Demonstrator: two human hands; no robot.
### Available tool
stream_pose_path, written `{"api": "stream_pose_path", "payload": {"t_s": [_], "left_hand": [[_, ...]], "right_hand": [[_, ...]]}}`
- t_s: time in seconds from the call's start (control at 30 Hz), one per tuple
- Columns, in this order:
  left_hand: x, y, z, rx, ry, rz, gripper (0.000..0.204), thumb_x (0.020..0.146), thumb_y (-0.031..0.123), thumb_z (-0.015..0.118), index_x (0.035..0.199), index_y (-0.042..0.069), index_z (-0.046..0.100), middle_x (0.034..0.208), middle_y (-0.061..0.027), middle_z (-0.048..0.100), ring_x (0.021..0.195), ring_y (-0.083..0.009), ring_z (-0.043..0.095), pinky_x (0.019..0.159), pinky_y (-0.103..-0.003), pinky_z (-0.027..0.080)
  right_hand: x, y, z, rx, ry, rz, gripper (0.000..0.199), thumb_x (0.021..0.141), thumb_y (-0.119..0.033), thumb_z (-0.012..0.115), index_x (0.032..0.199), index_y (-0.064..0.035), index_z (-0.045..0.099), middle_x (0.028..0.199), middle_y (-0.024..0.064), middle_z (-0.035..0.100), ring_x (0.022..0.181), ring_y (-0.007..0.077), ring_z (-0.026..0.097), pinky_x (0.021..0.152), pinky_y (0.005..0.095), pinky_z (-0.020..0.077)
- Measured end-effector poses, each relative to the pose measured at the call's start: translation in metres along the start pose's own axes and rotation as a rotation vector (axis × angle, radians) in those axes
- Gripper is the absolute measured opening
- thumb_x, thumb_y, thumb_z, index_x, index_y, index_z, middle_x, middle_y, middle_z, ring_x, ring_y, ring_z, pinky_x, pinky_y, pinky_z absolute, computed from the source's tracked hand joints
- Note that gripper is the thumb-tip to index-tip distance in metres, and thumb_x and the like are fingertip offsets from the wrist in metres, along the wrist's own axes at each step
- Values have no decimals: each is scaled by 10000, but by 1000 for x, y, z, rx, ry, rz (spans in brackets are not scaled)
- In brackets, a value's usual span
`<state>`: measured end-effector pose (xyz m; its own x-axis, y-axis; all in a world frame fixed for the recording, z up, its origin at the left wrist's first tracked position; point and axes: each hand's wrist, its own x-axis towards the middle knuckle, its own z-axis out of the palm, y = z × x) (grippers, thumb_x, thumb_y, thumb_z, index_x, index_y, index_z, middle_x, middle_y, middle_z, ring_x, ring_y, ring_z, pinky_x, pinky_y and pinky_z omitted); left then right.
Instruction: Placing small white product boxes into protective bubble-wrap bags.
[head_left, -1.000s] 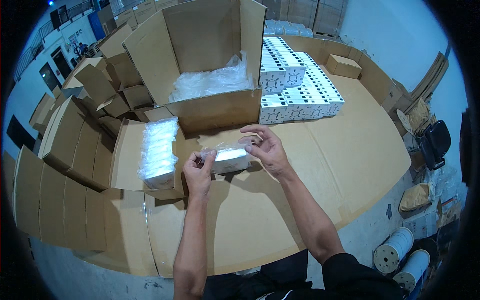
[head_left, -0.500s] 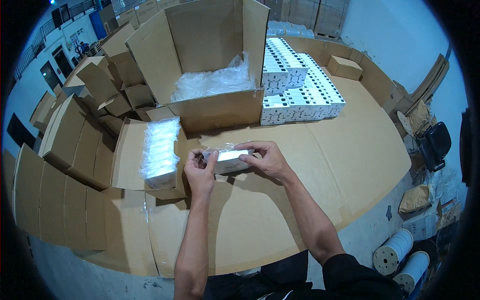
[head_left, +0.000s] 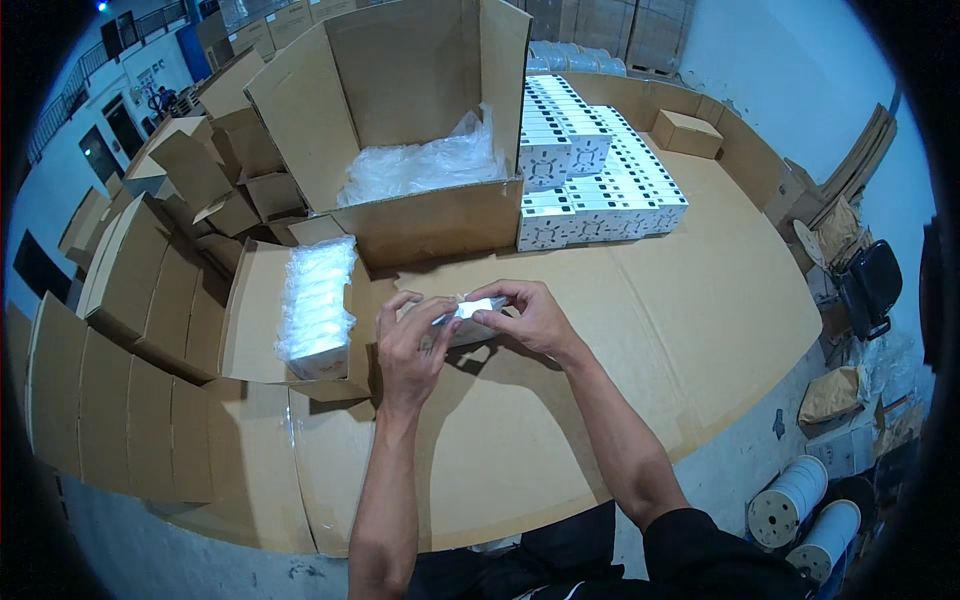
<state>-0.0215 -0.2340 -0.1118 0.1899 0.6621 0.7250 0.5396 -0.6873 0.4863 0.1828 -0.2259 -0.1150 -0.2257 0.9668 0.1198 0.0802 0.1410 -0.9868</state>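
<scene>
Between my hands is a small white box [head_left: 474, 330] with clear plastic wrap about it, just above the cardboard-covered table [head_left: 560, 400]. My right hand [head_left: 530, 318] pinches its right end between thumb and fingers. My left hand [head_left: 410, 345] is closed at the left end, with thumb and fingertips on the wrap and partly hiding the box. Left of my left hand stands an open carton [head_left: 262, 312] with a row of plastic-wrapped white boxes [head_left: 318, 305] packed in it.
A large open carton [head_left: 430, 225] behind my hands contains clear plastic bags [head_left: 425, 168]. Stacked white boxes [head_left: 600, 215] stand to its right. Empty brown cartons [head_left: 140, 270] crowd the left side. A closed brown carton [head_left: 687, 134] sits far right; white cable spools [head_left: 790, 500] lie on the floor.
My left hand has moved right over the left part of the wrapped box, its fingers now reaching across the top. My right hand keeps its hold at the right end.
</scene>
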Motion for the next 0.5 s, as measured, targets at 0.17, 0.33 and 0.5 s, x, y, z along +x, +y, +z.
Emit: {"api": "stream_pose_path", "payload": {"t_s": [0.17,0.33,0.5], "left_hand": [[-4,-7,3,-237,-27,-240,207,803,97,811,995,63,740,981,-61,735,969,-232,647,841,-352,516],[-10,-20,10,-536,-54,-446,226,834,101,809,1033,30,730,960,-48,722,902,-144,658,803,-294,533],[-11,-22,13,-709,-115,-672,225,881,69,768,1088,15,701,1020,-34,692,935,-123,644,798,-258,528]], "right_hand": [[-2,2,-1,15,11,22,263,885,-92,754,1118,19,709,1058,82,717,967,130,654,867,293,535],[-1,0,1,11,11,65,257,888,-105,751,1109,19,708,1055,69,714,949,128,653,834,299,537],[-2,-19,-4,-439,56,-176,258,852,-121,751,1089,-21,733,1028,114,731,919,217,674,828,334,529]]}}
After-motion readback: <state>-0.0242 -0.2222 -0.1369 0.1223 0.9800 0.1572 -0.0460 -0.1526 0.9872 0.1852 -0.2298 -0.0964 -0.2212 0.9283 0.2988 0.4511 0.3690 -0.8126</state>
